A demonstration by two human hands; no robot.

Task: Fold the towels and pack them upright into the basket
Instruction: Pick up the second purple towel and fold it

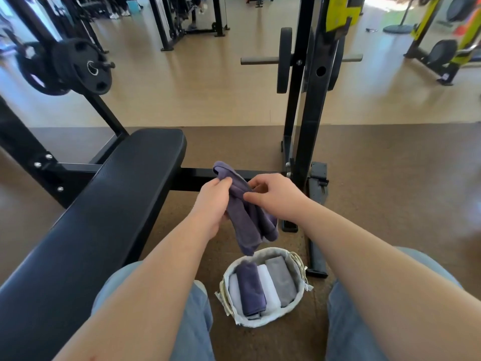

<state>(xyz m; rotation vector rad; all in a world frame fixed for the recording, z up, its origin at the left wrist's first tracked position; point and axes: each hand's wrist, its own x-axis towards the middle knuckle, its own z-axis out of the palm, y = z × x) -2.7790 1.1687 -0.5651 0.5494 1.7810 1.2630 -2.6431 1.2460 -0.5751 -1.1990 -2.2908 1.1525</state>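
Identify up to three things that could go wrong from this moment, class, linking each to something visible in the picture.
1. The loose purple towel hangs bunched between the left hand and right hand; either grip slipping could drop it onto the brown floor.
2. The round white-lined woven basket already looks packed with four folded towels, so squeezing in another may topple them.

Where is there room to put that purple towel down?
The black bench beside the left hand is bare. So is the brown floor right of the rack post. The basket is crowded: four folded towels fill it.
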